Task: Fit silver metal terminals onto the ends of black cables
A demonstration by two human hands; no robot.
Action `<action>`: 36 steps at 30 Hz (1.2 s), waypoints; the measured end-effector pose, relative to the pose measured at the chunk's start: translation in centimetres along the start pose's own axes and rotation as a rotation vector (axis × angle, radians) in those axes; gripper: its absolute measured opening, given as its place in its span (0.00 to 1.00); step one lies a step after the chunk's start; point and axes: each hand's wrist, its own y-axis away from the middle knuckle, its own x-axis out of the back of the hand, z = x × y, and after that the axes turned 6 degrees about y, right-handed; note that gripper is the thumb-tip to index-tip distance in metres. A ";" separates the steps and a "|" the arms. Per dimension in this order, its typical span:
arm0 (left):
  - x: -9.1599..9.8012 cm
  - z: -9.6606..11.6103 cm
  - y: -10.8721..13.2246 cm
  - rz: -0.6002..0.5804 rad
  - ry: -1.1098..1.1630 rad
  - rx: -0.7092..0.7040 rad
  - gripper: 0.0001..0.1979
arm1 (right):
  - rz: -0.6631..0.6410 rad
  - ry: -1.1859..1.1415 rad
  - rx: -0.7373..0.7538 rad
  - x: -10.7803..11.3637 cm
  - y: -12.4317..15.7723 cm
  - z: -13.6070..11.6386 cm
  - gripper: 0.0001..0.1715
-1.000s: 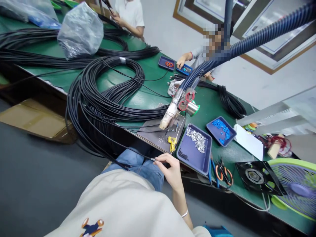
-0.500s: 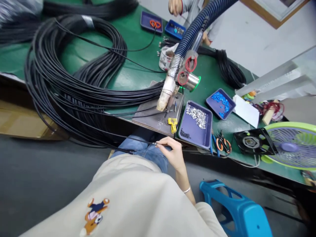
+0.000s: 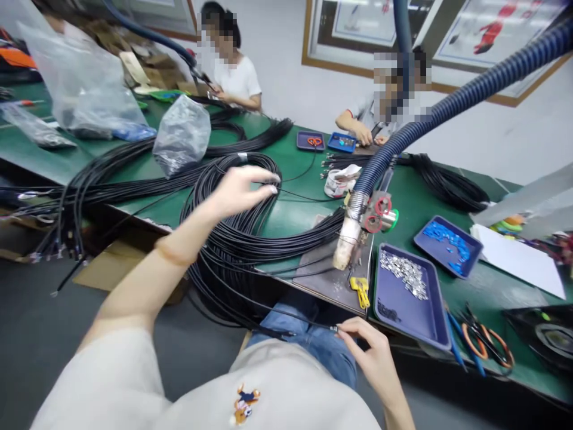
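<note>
My right hand pinches the metal-tipped end of a black cable between thumb and fingertips, above my lap and in front of the table edge. That cable runs back left into a big coil of black cable, which lies on the table and hangs over its edge. Over the coil's upper part is my left hand, thumb and fingers apart with nothing between them. Whether it touches the coil I cannot tell. Another cable end lies across my lap, near the one I hold.
A fume hose reaches down over a work board with yellow cutters. To the right are a tray of metal connectors, a tray of blue parts and pliers. Two co-workers sit across the table.
My left hand has come into view from the left, over the coil. The camera has tilted up, bringing the co-workers into view. My right hand still pinches the cable end.
</note>
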 end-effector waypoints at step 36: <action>5.4 -15.4 5.3 -0.245 -0.369 -0.005 0.29 | 0.013 0.043 -0.203 -1.1 -0.5 -1.3 0.12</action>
